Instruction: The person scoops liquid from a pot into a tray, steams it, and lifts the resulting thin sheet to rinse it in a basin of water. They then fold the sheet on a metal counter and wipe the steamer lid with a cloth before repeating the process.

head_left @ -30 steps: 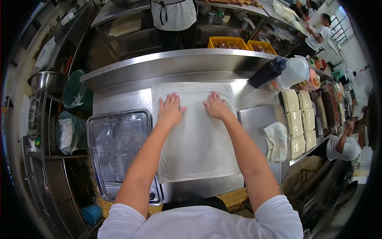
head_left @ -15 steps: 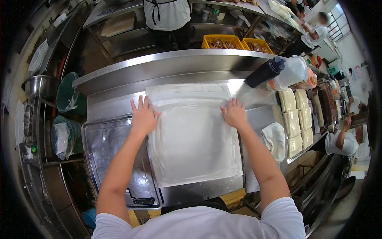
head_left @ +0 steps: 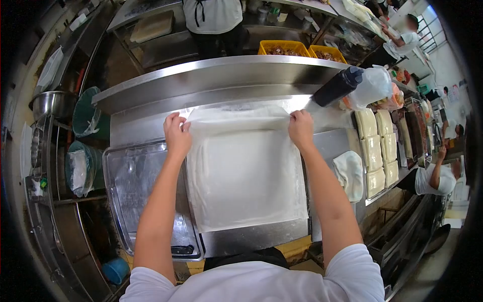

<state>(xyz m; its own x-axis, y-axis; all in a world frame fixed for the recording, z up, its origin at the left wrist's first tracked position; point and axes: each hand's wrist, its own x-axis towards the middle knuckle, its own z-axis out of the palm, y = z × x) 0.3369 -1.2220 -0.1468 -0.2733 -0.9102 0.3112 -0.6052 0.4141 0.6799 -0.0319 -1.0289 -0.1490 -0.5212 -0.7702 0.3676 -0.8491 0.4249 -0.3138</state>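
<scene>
A large, thin white sheet lies over a pale rectangular slab on the steel table, its far edge wrinkled and slightly raised. My left hand is closed at the sheet's far left corner, fingers pinching the edge. At the far right corner my right hand pinches the sheet between closed fingers. What lies beneath the sheet shows only as a faint rectangular outline.
A metal tray with a black-handled tool is at left. To the right are a folded cloth, a dark bottle and wrapped pale blocks. A person stands beyond the table; others are at right.
Both hands have gone from lying spread on the sheet to pinching its far corners, moving slightly farther away. The sheet's far edge is now lifted a little.
</scene>
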